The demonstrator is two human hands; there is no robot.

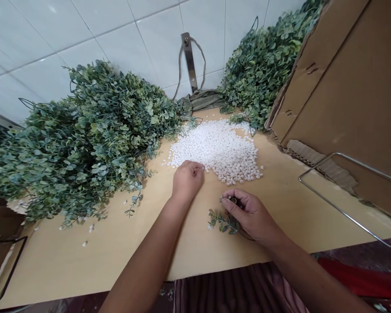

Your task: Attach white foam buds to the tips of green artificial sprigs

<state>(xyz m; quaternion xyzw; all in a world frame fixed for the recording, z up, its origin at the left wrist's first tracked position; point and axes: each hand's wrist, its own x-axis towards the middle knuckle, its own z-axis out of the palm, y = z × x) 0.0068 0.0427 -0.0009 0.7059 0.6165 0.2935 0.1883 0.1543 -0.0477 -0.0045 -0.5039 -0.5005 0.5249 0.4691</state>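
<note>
My left hand [187, 179] rests at the near left edge of a heap of small white plastic pieces [211, 145]. Its fingers are closed in a pinch beside a few loose pieces, and what they hold, if anything, is too small to make out. To the right and nearer the table's front edge, my right hand [247, 211] grips a green artificial leaf sprig [224, 221] between thumb and fingers. The sprig's leaves hang to the left below the fingertips, and part of its stem is hidden in the palm.
A large pile of artificial greenery [94, 134] covers the table's left side; another leafy pile [259, 71] stands at the back right. A cardboard box [342, 82] and a bent metal wire frame [348, 213] bound the right. A tiled wall [159, 39] closes the back.
</note>
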